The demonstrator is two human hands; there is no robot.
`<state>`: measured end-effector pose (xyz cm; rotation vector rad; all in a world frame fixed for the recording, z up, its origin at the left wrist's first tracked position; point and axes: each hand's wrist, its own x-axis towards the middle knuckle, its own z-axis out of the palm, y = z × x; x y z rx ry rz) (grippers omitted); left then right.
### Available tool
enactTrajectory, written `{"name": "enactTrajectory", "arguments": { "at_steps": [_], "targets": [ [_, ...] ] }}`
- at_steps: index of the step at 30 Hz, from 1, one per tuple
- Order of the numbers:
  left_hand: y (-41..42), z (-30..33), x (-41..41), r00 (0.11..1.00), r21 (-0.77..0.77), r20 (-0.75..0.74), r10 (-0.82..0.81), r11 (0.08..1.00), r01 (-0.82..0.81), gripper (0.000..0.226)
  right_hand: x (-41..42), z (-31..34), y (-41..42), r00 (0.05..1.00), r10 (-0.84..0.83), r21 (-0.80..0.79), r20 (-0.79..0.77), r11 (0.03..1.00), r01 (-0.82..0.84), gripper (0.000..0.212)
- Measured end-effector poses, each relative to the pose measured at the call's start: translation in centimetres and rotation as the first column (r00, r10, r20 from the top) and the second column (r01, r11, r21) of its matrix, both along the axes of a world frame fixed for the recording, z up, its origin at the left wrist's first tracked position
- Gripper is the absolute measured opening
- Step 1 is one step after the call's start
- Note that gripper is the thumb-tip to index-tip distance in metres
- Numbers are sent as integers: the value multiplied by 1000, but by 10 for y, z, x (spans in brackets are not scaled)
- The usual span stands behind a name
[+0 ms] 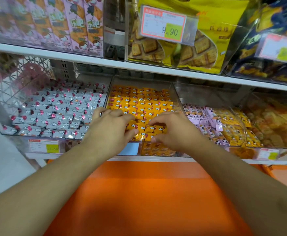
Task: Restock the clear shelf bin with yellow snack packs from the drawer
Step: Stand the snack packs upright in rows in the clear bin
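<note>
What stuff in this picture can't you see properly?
- Head view: the front rows of yellow snack packs are covered by the left hand and right hand.
- Whether the fingers grip a pack or only press: hidden under the hands.
- The drawer: not seen; only an orange surface shows below the shelf.
- The right price tag: too blurred to read.
- The dark bags: cut off by the right edge.

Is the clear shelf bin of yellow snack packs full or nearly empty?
Nearly full: yellow snack packs cover the clear shelf bin from back to front.
</note>
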<state>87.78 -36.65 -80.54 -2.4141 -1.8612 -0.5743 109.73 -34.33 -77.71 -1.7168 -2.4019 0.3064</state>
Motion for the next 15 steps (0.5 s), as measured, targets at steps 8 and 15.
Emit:
{"name": "enactTrajectory", "arguments": {
  "at_steps": [8, 15],
  "targets": [
    [9, -1, 24, 999, -127, 41, 7, 992, -2, 52, -5, -6, 6, 1000, 3, 27, 5, 1000, -3, 51],
    [12, 5, 30, 998, -175, 54, -30, 984, 39, 56, 37, 8, 9, 977, 31, 143, 212, 988, -62, 50]
  ]
}}
